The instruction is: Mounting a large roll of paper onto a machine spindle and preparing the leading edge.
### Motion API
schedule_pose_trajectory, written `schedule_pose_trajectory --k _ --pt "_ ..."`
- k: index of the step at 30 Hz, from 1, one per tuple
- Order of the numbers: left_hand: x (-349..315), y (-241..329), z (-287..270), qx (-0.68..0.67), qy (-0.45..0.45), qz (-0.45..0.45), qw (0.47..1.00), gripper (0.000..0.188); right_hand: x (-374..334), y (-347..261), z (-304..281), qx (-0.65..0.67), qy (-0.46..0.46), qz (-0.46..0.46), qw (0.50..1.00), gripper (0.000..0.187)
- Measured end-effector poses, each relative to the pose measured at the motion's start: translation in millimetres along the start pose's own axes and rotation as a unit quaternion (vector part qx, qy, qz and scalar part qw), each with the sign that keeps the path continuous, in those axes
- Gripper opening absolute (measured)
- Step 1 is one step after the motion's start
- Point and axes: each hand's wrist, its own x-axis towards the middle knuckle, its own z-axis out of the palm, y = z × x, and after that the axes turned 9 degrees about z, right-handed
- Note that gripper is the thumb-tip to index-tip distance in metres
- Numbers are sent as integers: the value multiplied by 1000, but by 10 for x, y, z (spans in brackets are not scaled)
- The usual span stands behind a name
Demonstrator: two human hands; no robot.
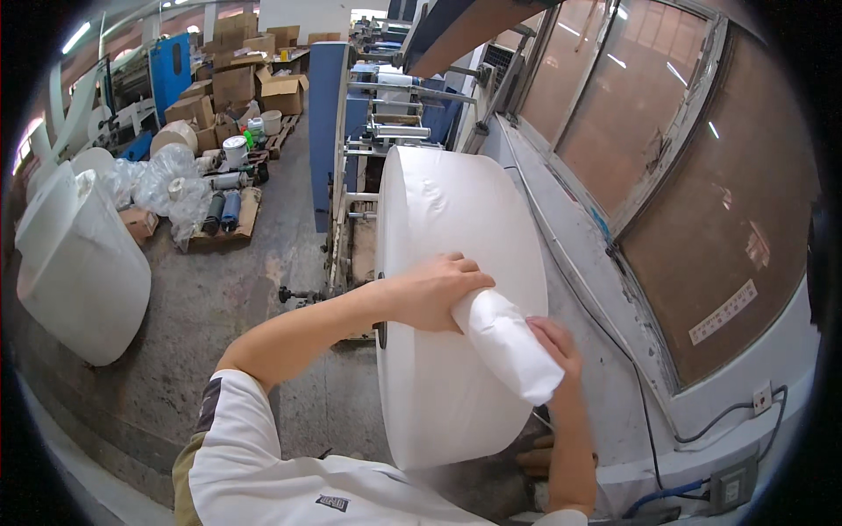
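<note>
A crumpled white bundle of paper, folded into a thick wad, is between my hands in front of a very large white paper roll. My left hand grips its upper left end, with the fingers bent over the edge. Along the right side, my right hand holds the bundle near its lower end, its fingers partly hidden behind the paper. The big roll stands on edge at the machine, and its outer face runs down behind the bundle and my left forearm.
A machine frame with rollers extends beyond the roll, beside a blue panel. Windows and a wall cable line the right. Another white roll stands at left. Cardboard boxes, plastic wrap and a pallet lie farther back.
</note>
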Motion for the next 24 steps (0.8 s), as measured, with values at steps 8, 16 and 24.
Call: schedule_pose_trajectory --k 8,16,24 --pt "-55 -106 96 34 -8 24 999 57 -371 -86 300 -147 32 -96 984 40" --pt "-125 -213 45 -28 24 13 999 58 -698 169 715 -174 21 -70 982 34" --pt "-229 -1332 -227 141 88 -225 960 61 -682 211 836 -146 58 -78 985 28"
